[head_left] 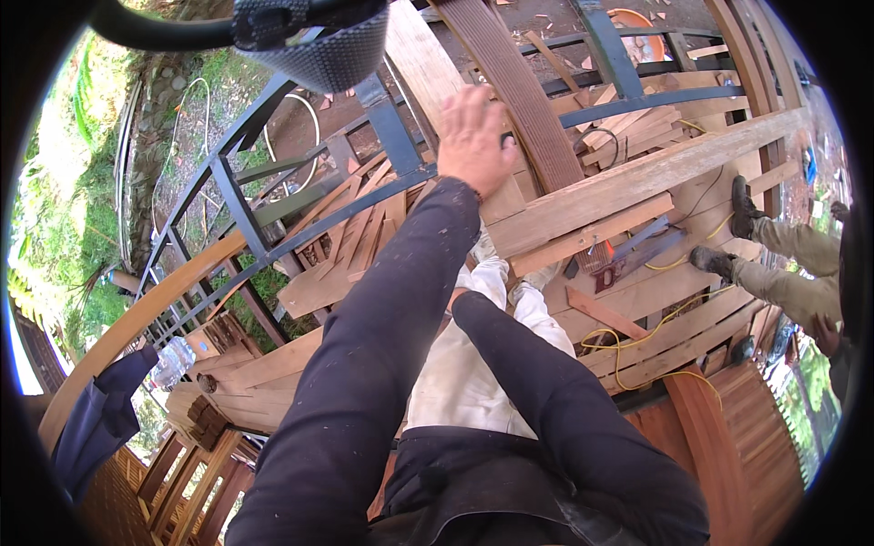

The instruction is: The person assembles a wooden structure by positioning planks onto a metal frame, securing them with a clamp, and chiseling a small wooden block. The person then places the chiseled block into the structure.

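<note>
Left hand [473,136] lies fingers together on the ribbed brown plank [510,91] leaning over the railing [401,146]; right hand hidden (fingers: cannot tell); get a firm full-palm grip before shifting it

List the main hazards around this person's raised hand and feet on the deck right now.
1. The left hand rests against a long plank near the metal railing; if the plank shifts, it could pinch fingers or slide toward the drop beyond.
2. The yellow cord loops across loose boards, a likely trip.
3. A hand saw lies flat by a co-worker's boot.
</note>
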Tool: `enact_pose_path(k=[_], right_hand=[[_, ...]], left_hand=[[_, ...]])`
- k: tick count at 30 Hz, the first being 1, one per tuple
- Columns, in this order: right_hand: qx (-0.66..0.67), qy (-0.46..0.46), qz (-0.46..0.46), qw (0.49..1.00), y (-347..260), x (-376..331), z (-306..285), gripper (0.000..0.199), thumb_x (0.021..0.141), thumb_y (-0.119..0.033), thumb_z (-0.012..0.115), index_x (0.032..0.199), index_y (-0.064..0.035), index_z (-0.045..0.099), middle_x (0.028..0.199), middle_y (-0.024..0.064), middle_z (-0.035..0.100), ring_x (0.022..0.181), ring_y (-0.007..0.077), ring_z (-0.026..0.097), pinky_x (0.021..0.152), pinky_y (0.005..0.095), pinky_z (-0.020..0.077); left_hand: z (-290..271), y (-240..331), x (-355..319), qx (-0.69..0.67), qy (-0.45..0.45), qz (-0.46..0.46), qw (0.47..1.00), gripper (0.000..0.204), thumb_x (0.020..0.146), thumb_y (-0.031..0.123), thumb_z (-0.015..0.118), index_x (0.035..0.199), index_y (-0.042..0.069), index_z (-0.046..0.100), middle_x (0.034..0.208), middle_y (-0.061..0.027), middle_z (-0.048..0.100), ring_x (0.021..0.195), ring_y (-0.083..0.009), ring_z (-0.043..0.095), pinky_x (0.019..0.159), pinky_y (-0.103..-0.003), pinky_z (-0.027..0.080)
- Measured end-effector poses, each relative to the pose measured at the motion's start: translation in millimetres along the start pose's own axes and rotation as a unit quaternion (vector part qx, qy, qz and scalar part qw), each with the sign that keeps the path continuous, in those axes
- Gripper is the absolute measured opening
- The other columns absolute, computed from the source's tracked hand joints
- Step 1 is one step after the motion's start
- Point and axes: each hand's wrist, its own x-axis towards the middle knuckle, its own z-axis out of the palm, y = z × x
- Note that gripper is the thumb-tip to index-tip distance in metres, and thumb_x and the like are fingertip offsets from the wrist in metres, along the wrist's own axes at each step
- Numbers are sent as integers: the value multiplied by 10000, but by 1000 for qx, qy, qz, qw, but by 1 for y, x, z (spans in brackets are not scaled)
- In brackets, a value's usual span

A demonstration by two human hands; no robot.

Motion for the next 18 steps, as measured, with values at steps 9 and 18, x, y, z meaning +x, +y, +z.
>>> enact_pose_path(k=[9,18], right_hand=[[62,128,-49,989,3,-72,-164,48,829,-178,715,823,-144,682,768,94,664,743,343,664,745,475,549],[-205,152,-104,961,75,-16,-253,460,819,-373,759,1181,-93,711,1155,101,697,1202,320,598,1215,570,290]], left_hand=[[21,18,-98,-604,1,-440,664,629,976,327,755,1412,-41,489,1344,-168,626,1195,-268,627,1060,-380,486],[36,47,-102,-501,79,-455,732,564,1019,450,699,1252,-60,636,1189,-160,732,1083,-219,684,972,-355,517]])
